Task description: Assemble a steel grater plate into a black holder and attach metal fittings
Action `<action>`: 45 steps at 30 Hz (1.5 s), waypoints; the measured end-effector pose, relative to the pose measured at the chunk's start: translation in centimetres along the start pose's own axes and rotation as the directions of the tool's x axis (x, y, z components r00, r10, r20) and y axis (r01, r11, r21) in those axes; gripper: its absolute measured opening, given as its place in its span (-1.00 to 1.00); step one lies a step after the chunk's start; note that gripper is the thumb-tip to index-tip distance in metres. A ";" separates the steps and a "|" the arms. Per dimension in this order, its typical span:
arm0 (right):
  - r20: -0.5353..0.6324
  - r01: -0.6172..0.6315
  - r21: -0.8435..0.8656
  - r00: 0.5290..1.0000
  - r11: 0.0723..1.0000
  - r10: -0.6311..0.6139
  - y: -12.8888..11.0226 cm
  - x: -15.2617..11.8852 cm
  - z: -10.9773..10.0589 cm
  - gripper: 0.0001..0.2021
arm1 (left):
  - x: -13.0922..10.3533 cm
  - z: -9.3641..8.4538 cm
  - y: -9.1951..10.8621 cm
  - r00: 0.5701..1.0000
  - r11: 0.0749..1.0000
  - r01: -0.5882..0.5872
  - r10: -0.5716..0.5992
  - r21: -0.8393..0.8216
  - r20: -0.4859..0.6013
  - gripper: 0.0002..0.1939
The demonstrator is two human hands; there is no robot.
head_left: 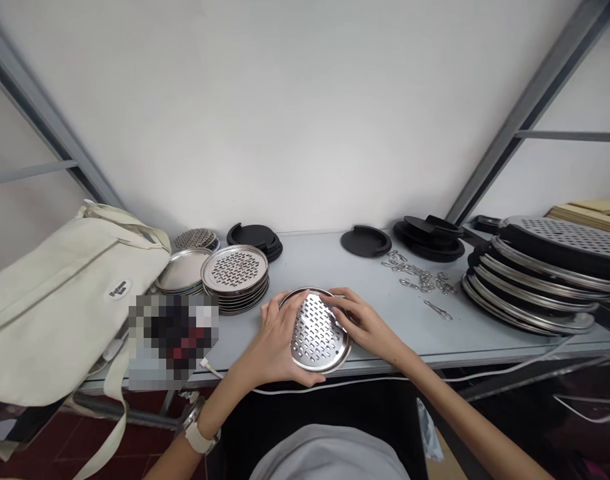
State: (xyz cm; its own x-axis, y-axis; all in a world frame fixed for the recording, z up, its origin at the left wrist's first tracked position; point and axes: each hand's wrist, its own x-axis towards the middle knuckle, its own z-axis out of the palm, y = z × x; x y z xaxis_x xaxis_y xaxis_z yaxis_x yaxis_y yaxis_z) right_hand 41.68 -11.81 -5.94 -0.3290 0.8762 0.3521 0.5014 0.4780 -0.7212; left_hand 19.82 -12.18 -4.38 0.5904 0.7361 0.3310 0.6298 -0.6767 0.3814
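Between my hands, at the table's front edge, is a round metal grater disc (315, 337) with rows of raised teeth, seated in or over a shallow round metal rim. My left hand (279, 340) wraps its left side, thumb at the near edge and fingers over the far left. The fingers of my right hand (357, 317) press on the disc's upper right edge. To the left stands a stack of similar grater discs (236, 270), and beside it a pile of plain round metal plates (185, 270).
Black round holders (255, 237) are stacked at the back, with another black holder (365, 241) farther right. Loose metal clips (425, 277) lie right of centre. A tall stack of large metal discs (539, 287) stands at right. A cream bag (69, 300) covers the left end; a white cable (385, 379) runs along the front.
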 end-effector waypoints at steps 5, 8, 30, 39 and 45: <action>0.021 0.031 -0.022 0.999 0.999 -0.031 0.0 0.1 -0.1 -0.65 | 0.0 0.0 -0.1 1.000 1.000 0.004 -0.004 0.000 0.022 0.29; 0.026 0.048 -0.019 0.999 0.999 -0.047 0.0 0.2 -0.1 -0.66 | 0.1 0.0 -0.1 1.000 1.000 0.001 -0.001 -0.006 0.022 0.26; -0.014 -0.025 -0.020 1.000 0.999 0.025 0.5 0.9 0.1 -0.77 | 0.1 0.2 -0.5 0.996 1.000 -0.027 0.026 0.007 0.089 0.06; 0.270 0.037 -0.017 0.962 0.999 -0.031 1.3 4.6 -1.8 -0.71 | 0.1 0.1 -0.7 0.993 0.999 -0.016 0.021 -0.044 0.113 0.01; 0.370 -0.003 0.028 0.929 1.000 -0.008 2.1 6.1 -2.1 -0.76 | 0.1 0.1 -0.7 0.995 0.998 -0.011 0.017 -0.058 0.098 -0.02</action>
State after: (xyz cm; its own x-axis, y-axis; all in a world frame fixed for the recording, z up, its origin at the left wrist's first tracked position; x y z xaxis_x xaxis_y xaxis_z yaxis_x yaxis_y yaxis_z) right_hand 42.40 -5.31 -4.04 -0.6058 0.7877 0.1115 0.4798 0.4736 -0.7386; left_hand 19.44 -11.64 -4.70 0.6479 0.7192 0.2510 0.5928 -0.6829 0.4268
